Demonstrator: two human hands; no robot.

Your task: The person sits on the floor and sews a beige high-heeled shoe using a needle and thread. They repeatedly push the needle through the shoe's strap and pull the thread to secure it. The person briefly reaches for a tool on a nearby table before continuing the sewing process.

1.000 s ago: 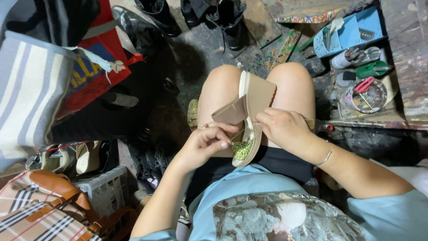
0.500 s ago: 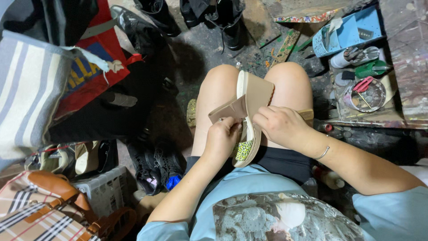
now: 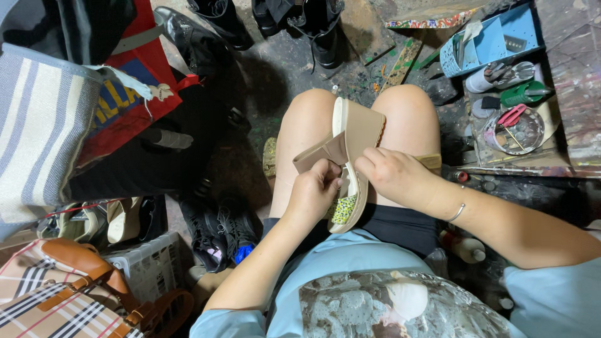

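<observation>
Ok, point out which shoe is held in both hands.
The tan wedge sandal on the lap, between left hand and right hand; the black shoes lie on the floor.

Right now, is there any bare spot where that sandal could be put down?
Bare dark floor lies between the red bag and the left knee. The right ledge is crowded with a tool tin and blue box. Both hands, left and right, hold the sandal.

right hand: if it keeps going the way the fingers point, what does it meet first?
The right hand points toward picture-left, across the lap. Its fingers already rest on the tan sandal, so that comes first; just beyond is the left hand at the strap. Depth between them is hard to judge.
</observation>
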